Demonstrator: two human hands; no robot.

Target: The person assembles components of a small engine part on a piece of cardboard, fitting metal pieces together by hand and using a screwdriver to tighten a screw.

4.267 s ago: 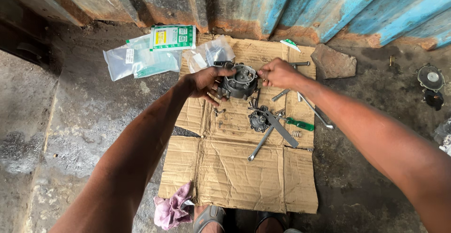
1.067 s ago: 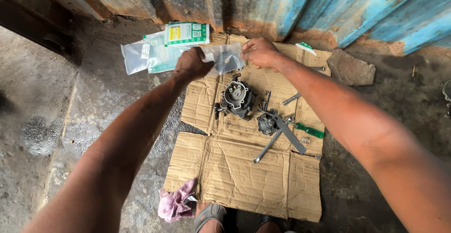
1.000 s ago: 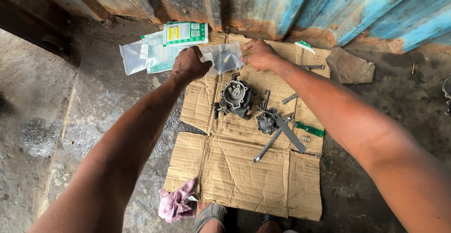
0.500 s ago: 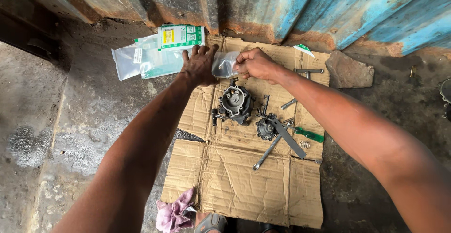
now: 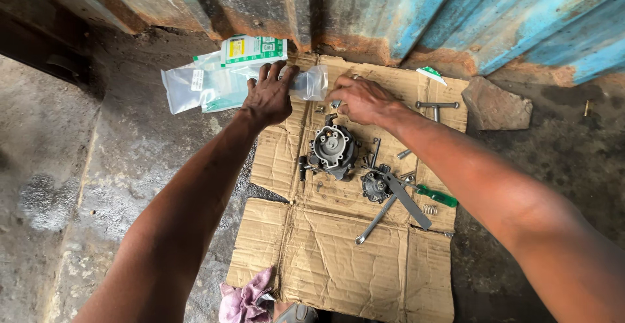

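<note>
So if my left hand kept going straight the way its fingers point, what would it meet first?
Probably the white-and-green packet beyond the clear plastic bag that the left hand already rests on; then the corrugated metal wall.

surface: cardboard sheet (image 5: 338, 264) | on it: carburetor body (image 5: 333, 148), wrench (image 5: 376, 219), green screwdriver (image 5: 436, 197)

Two bare forearms reach forward. The left hand (image 5: 268, 95) lies palm-down, fingers spread. The right hand (image 5: 360, 100) is curled, fingertips pinched together.
</note>
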